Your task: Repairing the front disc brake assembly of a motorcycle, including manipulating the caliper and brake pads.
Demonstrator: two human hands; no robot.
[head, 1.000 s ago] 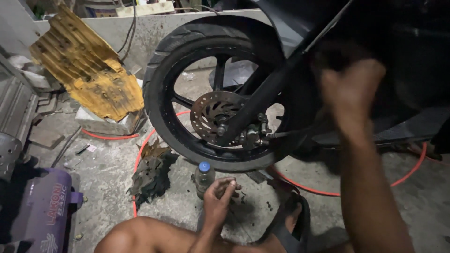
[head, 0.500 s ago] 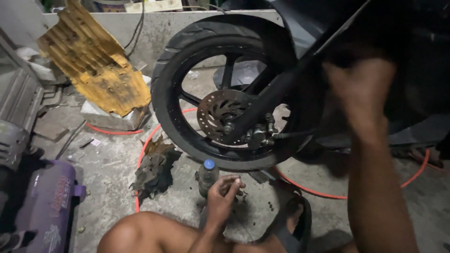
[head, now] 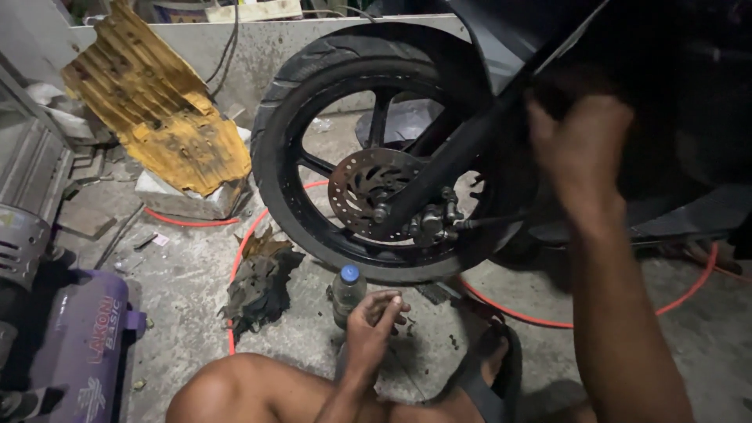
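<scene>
Since a second earlier the view had closed in on the front wheel (head: 384, 149), so the work stayed at that wheel; right hand (head: 583, 153) remained raised against the dark bodywork (head: 689, 117) beside the fork, blurred, grip not readable. Left hand (head: 372, 317) kept low over the concrete floor (head: 188, 290), fingers (head: 388, 301) loosely curled, nothing clearly held, just beside the blue-capped plastic bottle (head: 347, 290), below the brake disc (head: 368, 184), near the dirty rag (head: 258, 286)

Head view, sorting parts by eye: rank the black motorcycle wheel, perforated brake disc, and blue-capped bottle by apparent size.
1. Black motorcycle wheel, clearly largest.
2. Perforated metal brake disc.
3. Clear plastic blue-capped bottle, smallest, though it sits nearer the camera.
</scene>
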